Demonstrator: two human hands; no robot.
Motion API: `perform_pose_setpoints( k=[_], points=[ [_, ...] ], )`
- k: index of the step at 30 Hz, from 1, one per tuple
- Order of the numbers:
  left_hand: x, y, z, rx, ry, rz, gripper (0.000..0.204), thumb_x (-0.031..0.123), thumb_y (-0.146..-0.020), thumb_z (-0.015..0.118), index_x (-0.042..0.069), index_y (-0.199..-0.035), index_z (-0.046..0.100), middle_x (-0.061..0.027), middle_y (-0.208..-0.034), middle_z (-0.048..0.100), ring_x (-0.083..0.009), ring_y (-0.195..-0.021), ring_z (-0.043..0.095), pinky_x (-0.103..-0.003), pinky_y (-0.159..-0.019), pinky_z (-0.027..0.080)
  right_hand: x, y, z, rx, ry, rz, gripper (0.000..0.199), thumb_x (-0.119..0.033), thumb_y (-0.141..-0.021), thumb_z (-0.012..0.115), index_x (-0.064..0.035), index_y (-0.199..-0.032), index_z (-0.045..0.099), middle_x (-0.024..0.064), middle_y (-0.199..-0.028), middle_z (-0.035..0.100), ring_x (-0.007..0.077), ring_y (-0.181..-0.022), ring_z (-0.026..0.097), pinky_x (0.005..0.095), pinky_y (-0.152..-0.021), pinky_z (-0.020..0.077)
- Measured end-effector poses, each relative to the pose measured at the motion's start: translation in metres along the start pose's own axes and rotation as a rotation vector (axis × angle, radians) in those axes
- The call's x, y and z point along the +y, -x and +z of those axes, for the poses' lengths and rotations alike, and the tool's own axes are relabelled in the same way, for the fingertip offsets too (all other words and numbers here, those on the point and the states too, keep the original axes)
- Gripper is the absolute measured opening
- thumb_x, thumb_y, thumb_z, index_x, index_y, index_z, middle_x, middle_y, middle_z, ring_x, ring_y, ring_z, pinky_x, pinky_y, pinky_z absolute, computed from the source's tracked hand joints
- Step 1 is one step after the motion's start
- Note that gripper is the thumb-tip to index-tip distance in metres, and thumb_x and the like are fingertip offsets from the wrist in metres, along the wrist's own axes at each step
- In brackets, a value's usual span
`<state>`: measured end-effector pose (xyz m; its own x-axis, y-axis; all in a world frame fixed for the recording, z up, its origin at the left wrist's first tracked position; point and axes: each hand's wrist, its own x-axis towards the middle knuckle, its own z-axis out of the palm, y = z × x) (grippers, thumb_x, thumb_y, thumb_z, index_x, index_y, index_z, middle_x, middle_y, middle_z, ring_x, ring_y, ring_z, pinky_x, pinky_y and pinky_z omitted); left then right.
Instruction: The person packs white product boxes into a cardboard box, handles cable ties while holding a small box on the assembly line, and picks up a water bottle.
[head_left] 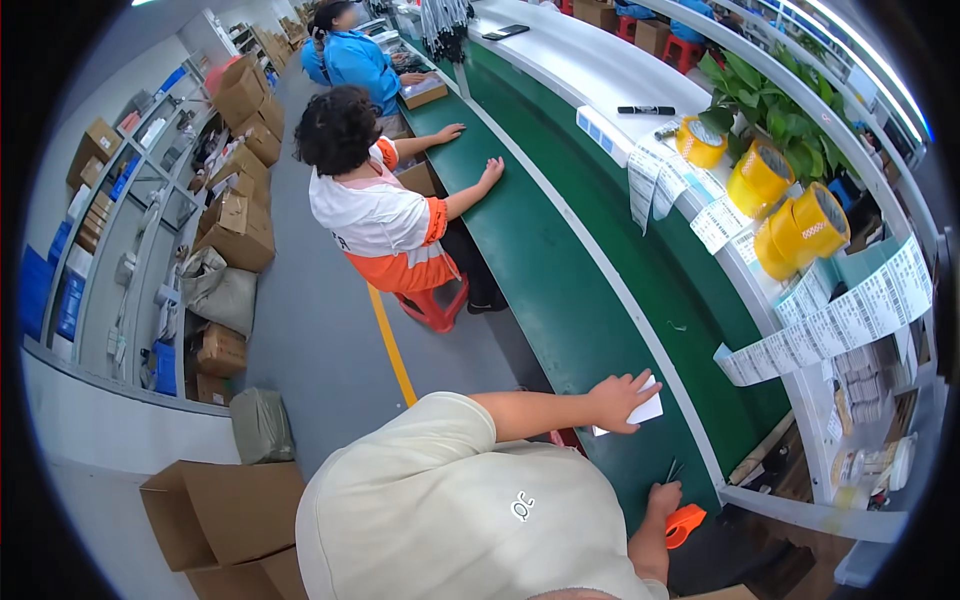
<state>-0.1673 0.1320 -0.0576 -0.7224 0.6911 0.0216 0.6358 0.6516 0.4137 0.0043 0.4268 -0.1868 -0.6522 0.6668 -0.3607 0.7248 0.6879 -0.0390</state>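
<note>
My left hand [618, 402] lies over a small white box or card [648, 404] on the green bench, its fingers reaching across the top and covering much of it. Lower down, near the bench's end, my right hand [664, 497] is closed around what looks like scissors; two thin dark blades [676, 468] stick out past the fingers, slightly parted. Right beside that hand is a bright orange ring-shaped piece [684, 525]. Whether it belongs to the tool or is a separate thing I cannot tell.
A long green bench [540, 310] curves away beside a lower green belt [620, 270]. Yellow tape rolls [800, 230], barcode label strips [840, 325], a marker [646, 110] and a plant share the white shelf. Two co-workers sit along the bench; cartons [225, 510] stand at left.
</note>
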Motion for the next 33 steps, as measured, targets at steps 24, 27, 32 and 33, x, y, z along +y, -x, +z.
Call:
perform_pose_setpoints(
  k=[24, 27, 32, 33],
  points=[
    [0.005, -0.002, -0.008, -0.058, -0.017, -0.008, 0.098, 0.047, -0.078, 0.069, 0.011, -0.158, 0.025, -0.0300, -0.153, 0.032, -0.0379, -0.103, 0.061, -0.045, -0.081, 0.054, 0.030, -0.007, 0.022, 0.014, -0.231, 0.022, 0.037, -0.022, -0.093, 0.061, 0.0088, -0.113, 0.056, 0.0357, -0.113, 0.061, 0.0507, -0.102, 0.063, 0.0555, -0.089, 0.0525],
    [0.003, -0.003, -0.006, -0.038, -0.028, -0.004, 0.098, 0.047, -0.078, 0.069, 0.011, -0.158, 0.026, -0.0301, -0.153, 0.032, -0.0377, -0.103, 0.061, -0.045, -0.081, 0.054, 0.031, -0.001, 0.020, 0.075, -0.233, -0.030, 0.032, -0.019, -0.091, 0.063, 0.0090, -0.105, 0.060, 0.0345, -0.107, 0.064, 0.0504, -0.099, 0.064, 0.0553, -0.086, 0.0527],
    [0.005, -0.002, -0.012, -0.067, 0.001, -0.009, 0.098, 0.047, -0.078, 0.070, 0.011, -0.158, 0.025, -0.0301, -0.153, 0.031, -0.0378, -0.102, 0.062, -0.045, -0.080, 0.054, 0.031, -0.013, 0.028, 0.031, -0.200, -0.105, 0.024, -0.013, -0.086, 0.068, 0.0093, -0.093, 0.065, 0.0322, -0.097, 0.068, 0.0486, -0.094, 0.066, 0.0542, -0.084, 0.0530],
    [0.005, -0.003, -0.012, -0.066, 0.001, -0.007, 0.098, 0.047, -0.078, 0.070, 0.011, -0.158, 0.025, -0.0301, -0.153, 0.031, -0.0378, -0.102, 0.062, -0.045, -0.080, 0.054, 0.033, -0.017, 0.029, 0.033, -0.201, -0.104, 0.024, -0.013, -0.086, 0.068, 0.0093, -0.093, 0.065, 0.0322, -0.097, 0.068, 0.0486, -0.094, 0.066, 0.0542, -0.084, 0.0530]
  ],
)
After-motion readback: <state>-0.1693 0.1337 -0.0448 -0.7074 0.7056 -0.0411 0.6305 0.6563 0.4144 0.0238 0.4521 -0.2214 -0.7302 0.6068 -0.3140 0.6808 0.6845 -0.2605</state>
